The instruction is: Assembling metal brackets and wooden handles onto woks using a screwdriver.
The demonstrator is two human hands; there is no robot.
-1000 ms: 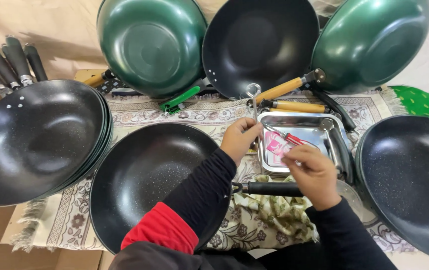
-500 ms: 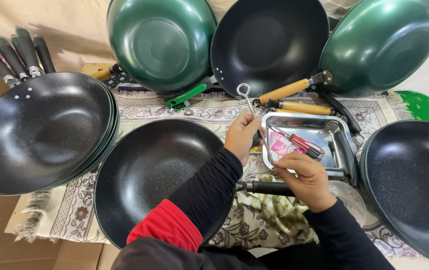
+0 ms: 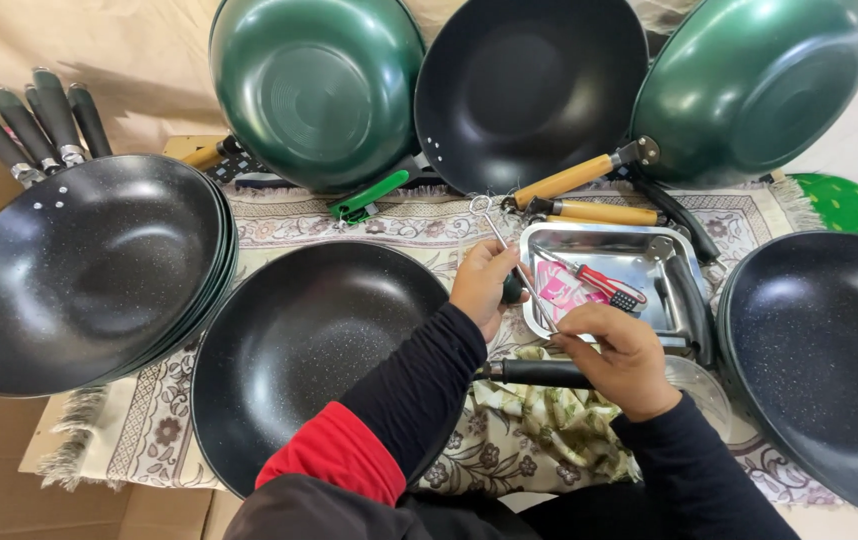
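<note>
Over the patterned cloth between the pans, we pinch a thin metal wire piece with a looped end (image 3: 502, 245) in both hands: our left hand (image 3: 487, 287) grips it near the upper part, and our right hand (image 3: 624, 357) closes thumb and fingertips on its lower end. Just beyond it sits a shiny rectangular steel tray (image 3: 679, 300) holding a red-handled screwdriver (image 3: 604, 286), while an empty black non-stick wok (image 3: 299, 350) lies beside our left forearm, its black handle (image 3: 539, 373) under our right hand.
</note>
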